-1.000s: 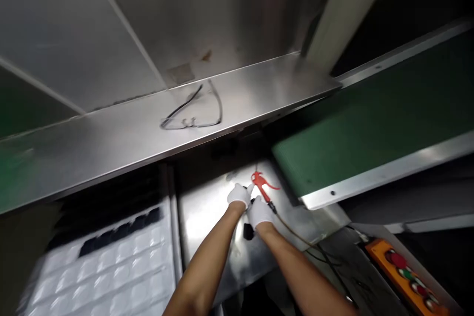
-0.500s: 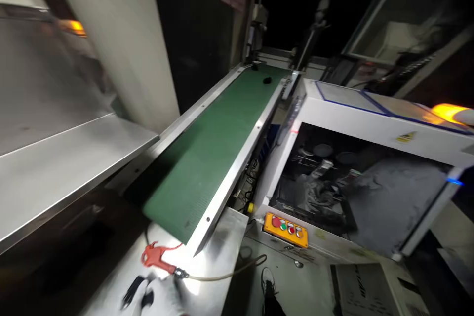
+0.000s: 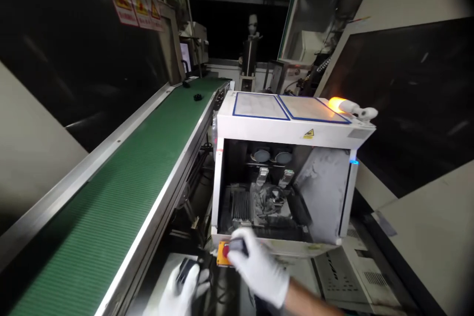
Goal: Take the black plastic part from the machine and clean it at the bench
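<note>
Both gloved hands have risen into view since the earlier frame: at bottom centre, the right hand (image 3: 259, 269) grips a small dark part (image 3: 237, 245) before the orange button box (image 3: 221, 255); the left hand (image 3: 183, 290) clasps another dark piece (image 3: 184, 270) beside the green conveyor belt (image 3: 122, 192).

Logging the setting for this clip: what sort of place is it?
Most likely a factory production line. A long green conveyor belt runs beside a white machine with an open front, a lit amber signal lamp on top, and red warning signs on the wall. Both hands wear white gloves.
</note>
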Tool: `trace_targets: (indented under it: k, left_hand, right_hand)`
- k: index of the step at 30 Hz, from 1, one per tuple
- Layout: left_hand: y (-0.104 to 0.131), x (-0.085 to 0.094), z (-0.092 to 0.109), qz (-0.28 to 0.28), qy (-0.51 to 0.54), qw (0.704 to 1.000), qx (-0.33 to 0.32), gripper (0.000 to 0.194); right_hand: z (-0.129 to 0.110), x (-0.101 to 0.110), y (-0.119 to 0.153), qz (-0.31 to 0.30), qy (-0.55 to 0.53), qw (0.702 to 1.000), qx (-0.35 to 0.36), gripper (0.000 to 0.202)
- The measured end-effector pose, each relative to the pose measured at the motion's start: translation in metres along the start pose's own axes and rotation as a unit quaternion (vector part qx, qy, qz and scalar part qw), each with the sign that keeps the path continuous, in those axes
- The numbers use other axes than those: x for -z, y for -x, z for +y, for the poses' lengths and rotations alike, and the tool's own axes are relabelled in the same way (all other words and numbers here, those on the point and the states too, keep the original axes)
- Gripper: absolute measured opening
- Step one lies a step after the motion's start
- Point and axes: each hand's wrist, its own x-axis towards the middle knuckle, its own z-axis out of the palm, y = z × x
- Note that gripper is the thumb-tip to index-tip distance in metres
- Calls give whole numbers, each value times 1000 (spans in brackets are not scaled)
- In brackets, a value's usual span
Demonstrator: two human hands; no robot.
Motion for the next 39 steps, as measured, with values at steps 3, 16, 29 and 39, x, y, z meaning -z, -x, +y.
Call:
trace_targets:
  k: [3, 16, 29, 39]
  left_hand:
    - [-52, -51, 66, -127, 38, 989, -68, 44]
    - [-218, -207, 258, -268, -366, 840, -299, 33]
    - [-229, -221, 279, -303, -471, 754, -345, 32]
    - [-230, -230, 275, -306, -458, 735, -394, 32]
  right_hand:
    - [62, 136, -56, 58, 98, 993, -25, 33]
    - [179, 287, -212, -156, 381, 910, 59, 31]
    - [170, 277, -221, -194, 416, 886, 69, 21]
    - [176, 270, -213, -157, 432, 883, 98, 33]
